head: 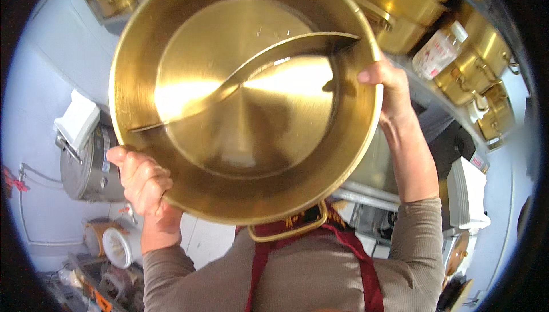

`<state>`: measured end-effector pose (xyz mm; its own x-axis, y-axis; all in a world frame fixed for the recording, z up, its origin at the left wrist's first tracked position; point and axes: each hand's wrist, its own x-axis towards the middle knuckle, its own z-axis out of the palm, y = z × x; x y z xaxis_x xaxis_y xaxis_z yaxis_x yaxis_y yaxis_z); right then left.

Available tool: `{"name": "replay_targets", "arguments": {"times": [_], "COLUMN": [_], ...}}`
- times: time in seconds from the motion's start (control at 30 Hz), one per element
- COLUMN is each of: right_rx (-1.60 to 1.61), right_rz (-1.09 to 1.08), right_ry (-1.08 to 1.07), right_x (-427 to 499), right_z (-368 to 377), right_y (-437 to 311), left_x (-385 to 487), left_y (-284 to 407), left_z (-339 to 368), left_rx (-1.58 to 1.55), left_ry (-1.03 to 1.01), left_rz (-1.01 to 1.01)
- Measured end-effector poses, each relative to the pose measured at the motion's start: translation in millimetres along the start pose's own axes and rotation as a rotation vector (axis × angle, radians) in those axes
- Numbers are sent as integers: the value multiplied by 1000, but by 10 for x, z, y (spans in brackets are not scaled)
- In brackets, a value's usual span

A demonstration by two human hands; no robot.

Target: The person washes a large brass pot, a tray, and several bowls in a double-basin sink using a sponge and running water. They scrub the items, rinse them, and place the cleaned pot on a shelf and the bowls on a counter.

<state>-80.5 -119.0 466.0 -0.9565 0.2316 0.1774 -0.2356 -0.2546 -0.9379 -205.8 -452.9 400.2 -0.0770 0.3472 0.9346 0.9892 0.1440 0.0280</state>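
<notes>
A large round gold-coloured metal pot point(244, 149) with an S-shaped divider point(274, 52) fills the middle of the view, its inside facing the camera. My left hand point(143, 179) grips its rim at the lower left, the fingers curled. On the right side, my right hand point(386, 84) holds the rim with the thumb over the inner wall. One loop handle point(287, 232) of the pot hangs at the bottom, in front of my apron. The pot's inside shows bright reflections; no food is seen in it.
Gold-coloured pots point(399, 7) are stacked at the upper right, beside a labelled plastic bottle point(437, 52). White trays point(465, 196) stand stacked at right. A steel drum-shaped vessel point(88, 170) at left bears white containers point(79, 119). A white bucket point(116, 247) sits lower left.
</notes>
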Motion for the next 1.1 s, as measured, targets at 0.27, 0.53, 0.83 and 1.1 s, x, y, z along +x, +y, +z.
{"name": "replay_targets", "arguments": {"times": [0.27,0.53,0.83,1.1], "right_rx": [-39,-54,-110,-9], "right_rz": [-40,-162,-162,-294], "right_ry": [-32,-22,92,7], "right_x": [386,997,1724,2295], "right_z": [398,504,351,215], "right_y": [-584,-1045,-1440,-1543], "left_x": [637,1367,2046,2614], "left_y": [-430,-1254,-1878,-2430], "left_z": [-131,37,584,942], "left_rx": [-145,-329,-445,-342], "left_ry": [269,409,595,549], "left_rz": [90,229,81,-153]}}
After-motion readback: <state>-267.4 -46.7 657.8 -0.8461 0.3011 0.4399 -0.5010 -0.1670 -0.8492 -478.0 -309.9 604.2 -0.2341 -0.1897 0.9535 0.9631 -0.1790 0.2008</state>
